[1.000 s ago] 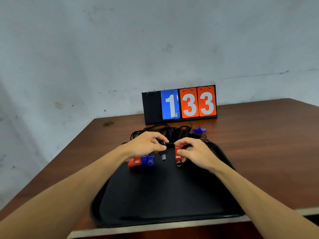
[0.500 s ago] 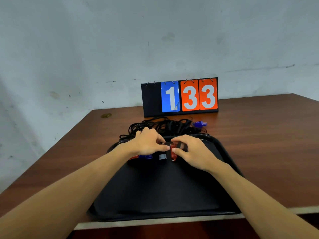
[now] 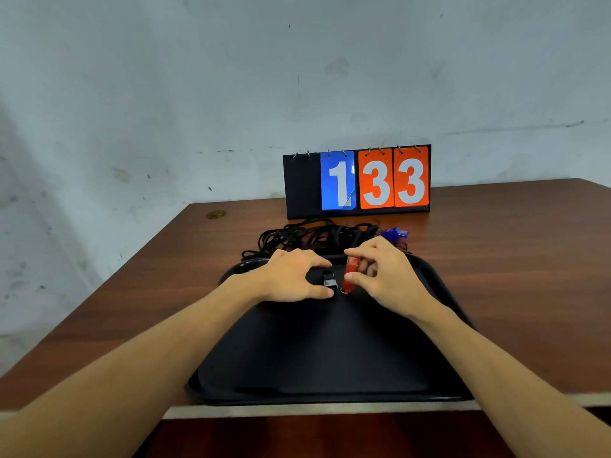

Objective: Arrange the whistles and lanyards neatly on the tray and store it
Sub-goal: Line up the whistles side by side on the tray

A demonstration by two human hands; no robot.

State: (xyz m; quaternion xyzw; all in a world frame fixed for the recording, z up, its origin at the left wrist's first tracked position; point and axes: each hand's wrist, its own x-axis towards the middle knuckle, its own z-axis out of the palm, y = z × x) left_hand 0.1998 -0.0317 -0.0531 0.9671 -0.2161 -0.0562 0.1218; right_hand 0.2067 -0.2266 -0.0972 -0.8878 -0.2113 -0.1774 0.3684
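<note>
A black tray (image 3: pixel 330 358) lies on the brown table in front of me. My left hand (image 3: pixel 291 276) rests palm down at the tray's far end, thumb and forefinger around a small black whistle (image 3: pixel 329 281). My right hand (image 3: pixel 388 276) pinches a red whistle (image 3: pixel 350 271) right beside the black one, its ring end touching the tray. Any whistles under my left hand are hidden. A tangle of black lanyards (image 3: pixel 307 234) lies just beyond the tray. A blue whistle (image 3: pixel 395 233) lies at its right end.
A flip scoreboard (image 3: pixel 357 181) showing 1 and 33 stands behind the lanyards near the wall. The table's front edge (image 3: pixel 314 409) runs just below the tray. Bare wood extends left and right of the tray.
Both hands moved toward the tray's far end. The red whistle is now tight beside the black one. My left hand now covers the row of red and blue whistles.
</note>
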